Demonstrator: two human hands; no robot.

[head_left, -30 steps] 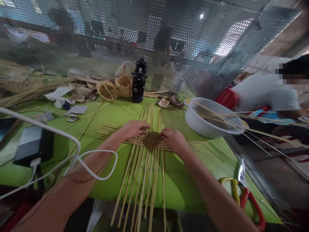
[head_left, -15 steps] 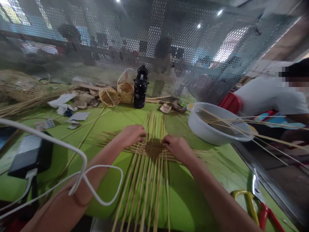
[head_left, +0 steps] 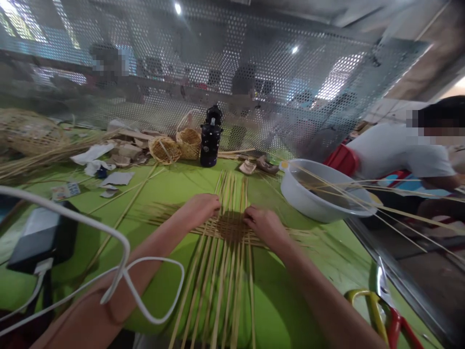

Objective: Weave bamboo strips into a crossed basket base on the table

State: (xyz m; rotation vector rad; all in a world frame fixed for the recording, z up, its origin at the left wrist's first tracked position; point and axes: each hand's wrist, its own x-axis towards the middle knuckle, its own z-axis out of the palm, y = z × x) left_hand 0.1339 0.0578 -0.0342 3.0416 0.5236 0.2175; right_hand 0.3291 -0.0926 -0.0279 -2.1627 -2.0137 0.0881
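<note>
Left hand [head_left: 204,209] and right hand [head_left: 264,222] curl inward, pinch on any strip unclear, over the bamboo-strip weave [head_left: 233,231] mid-tabletop [head_left: 174,175]: centre interlaced, long strip ends [head_left: 236,310] unwoven.

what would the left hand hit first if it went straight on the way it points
Likely the lengthwise weaving strips just beyond the left hand, though its height above them is unclear.

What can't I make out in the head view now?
Head view:
Left hand: grip hidden by its own knuckles.
Right hand: grip too shadowed and blurred.
Woven strips: near ends cut off by bottom edge.
Scissors: handles cut off by bottom edge.
Card: print too small and blurred.
</note>
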